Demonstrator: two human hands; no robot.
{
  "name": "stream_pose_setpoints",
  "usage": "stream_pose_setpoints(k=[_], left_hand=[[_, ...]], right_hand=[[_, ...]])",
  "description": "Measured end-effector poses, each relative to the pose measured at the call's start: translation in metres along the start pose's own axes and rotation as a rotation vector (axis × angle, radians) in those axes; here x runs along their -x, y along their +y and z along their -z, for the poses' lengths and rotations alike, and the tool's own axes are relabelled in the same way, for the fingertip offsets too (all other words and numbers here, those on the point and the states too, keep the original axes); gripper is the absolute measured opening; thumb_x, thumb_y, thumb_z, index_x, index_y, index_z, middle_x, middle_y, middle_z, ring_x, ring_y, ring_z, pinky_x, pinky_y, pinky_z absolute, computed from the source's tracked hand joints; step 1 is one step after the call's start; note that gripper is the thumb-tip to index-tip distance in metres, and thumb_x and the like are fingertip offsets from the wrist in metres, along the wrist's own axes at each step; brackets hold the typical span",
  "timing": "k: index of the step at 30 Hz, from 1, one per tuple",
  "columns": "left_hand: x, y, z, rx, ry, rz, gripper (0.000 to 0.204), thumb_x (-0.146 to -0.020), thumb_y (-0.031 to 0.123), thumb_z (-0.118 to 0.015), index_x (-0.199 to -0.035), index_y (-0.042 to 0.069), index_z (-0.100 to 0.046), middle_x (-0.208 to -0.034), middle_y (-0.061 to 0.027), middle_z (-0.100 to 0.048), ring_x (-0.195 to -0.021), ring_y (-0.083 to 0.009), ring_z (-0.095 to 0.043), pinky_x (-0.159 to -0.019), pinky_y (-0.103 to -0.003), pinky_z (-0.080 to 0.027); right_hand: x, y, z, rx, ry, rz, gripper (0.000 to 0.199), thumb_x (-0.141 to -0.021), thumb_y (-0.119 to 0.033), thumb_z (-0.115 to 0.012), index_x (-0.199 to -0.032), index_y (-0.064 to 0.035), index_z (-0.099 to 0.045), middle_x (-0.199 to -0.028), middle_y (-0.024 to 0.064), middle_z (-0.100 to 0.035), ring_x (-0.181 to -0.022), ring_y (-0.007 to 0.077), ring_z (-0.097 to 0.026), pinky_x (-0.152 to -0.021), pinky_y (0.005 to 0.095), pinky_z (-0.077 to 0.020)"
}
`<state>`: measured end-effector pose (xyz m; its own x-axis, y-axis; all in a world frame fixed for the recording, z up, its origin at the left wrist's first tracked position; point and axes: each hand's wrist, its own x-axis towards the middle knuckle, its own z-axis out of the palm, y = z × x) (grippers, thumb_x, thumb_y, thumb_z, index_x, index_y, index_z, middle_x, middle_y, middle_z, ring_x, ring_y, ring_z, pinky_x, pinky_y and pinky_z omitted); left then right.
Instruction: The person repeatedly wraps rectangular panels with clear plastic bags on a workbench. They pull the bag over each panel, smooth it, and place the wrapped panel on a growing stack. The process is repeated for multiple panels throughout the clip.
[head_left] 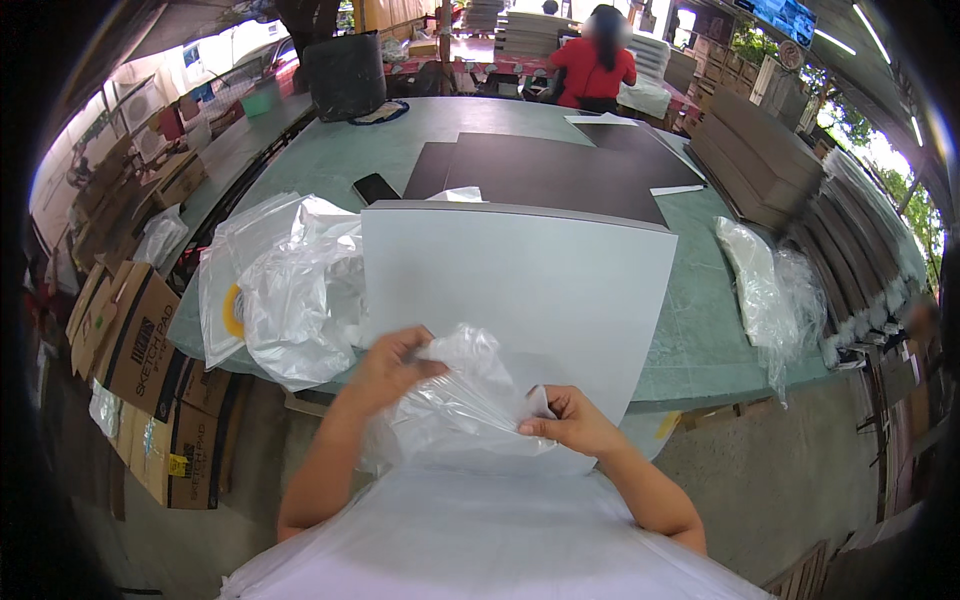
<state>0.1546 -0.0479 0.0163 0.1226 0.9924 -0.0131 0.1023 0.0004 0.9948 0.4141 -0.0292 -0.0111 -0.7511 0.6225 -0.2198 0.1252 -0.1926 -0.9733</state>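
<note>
Both hands are seen at the near edge of the green surface, working a clear plastic bag. The left hand is closed on the bag's upper left part — thumb and fingers pressed together on the film. The right hand is pinched on the bag's right edge, fingertips curled in.

The bag is held between the two grips, crumpled, its long axis running roughly left to right. It lies directly in front of a large white sheet, which is laid flat with its near edge overhanging toward the body; the bag overlaps that near edge. Both hands are about equally near; the right is slightly lower.

A heap of further clear bags is noted to the left, more film to the right, dark boards beyond the sheet, and a dark phone beside them.

Hard to make out: the bag's opening — lost in folds and glare. The sheet's near corners are hidden by bag and hands. Whether anything is inside the bag cannot be told.
</note>
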Motion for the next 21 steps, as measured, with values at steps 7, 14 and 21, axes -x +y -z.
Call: stream_pose_setpoints(k=[7, 14, 21], left_hand=[[0.002, 0.025, -0.002, -0.203, -0.124, -0.018, 0.025, -0.061, -0.001, -0.064, -0.083, 0.002, -0.052, -0.077, -0.0025, -0.054, -0.076, -0.0101, -0.050, -0.070, -0.023, -0.040], [-0.002, 0.005, -0.028, -0.288, -0.327, -0.044, 0.037, -0.062, -0.005, -0.056, -0.098, 0.004, -0.053, -0.087, -0.0062, -0.057, -0.081, -0.0136, -0.053, -0.073, -0.027, -0.041], [-0.002, -0.012, -0.016, -0.550, -0.429, 0.244, 0.029, -0.068, 0.016, -0.060, -0.091, -0.001, -0.058, -0.078, -0.0129, -0.059, -0.074, -0.0181, -0.055, -0.071, -0.029, -0.042]], right_hand=[[0.015, 0.005, 0.015, 0.386, -0.118, 0.298, 0.045, -0.068, -0.019, -0.068, -0.105, 0.0007, -0.051, -0.092, 0.0045, -0.056, -0.083, 0.0088, -0.049, -0.072, 0.0247, -0.0401], [0.015, -0.021, -0.014, 0.369, 0.075, -0.082, 0.031, -0.065, -0.024, -0.071, -0.081, 0.0005, -0.060, -0.071, 0.0017, -0.057, -0.065, 0.0089, -0.049, -0.058, 0.0224, -0.0395], [0.013, -0.023, -0.019, 0.362, 0.346, 0.147, 0.016, -0.075, -0.017, -0.062, -0.073, -0.0015, -0.058, -0.063, -0.0008, -0.052, -0.056, 0.0076, -0.044, -0.051, 0.0206, -0.0350]])
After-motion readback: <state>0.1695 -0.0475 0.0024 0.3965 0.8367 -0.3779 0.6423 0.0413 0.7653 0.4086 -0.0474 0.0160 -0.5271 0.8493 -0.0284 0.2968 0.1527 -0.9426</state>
